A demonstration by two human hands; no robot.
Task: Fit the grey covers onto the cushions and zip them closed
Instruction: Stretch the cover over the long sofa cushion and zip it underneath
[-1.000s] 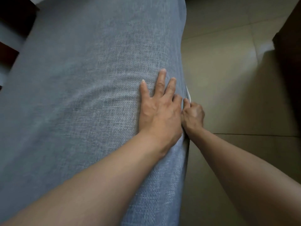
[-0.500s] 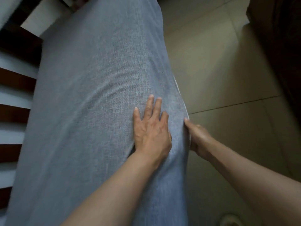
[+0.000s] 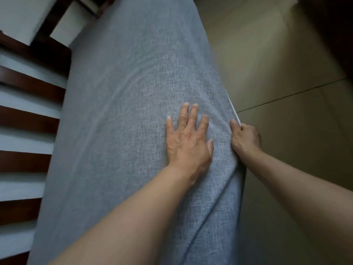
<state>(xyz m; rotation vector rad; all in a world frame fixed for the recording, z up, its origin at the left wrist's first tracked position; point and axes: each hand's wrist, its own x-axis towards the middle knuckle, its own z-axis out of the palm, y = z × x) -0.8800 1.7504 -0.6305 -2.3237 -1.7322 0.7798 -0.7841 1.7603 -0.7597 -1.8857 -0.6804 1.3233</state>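
Head view: left hand (image 3: 188,142) flat, fingers straight, on coarse-woven grey cover (image 3: 124,111); right hand (image 3: 245,139) pinches its edge.

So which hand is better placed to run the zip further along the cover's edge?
Probably the right hand: it is curled at the grey cover's right edge, just below the thin white strip showing there. The left hand lies flat on top, better suited to holding the fabric down.
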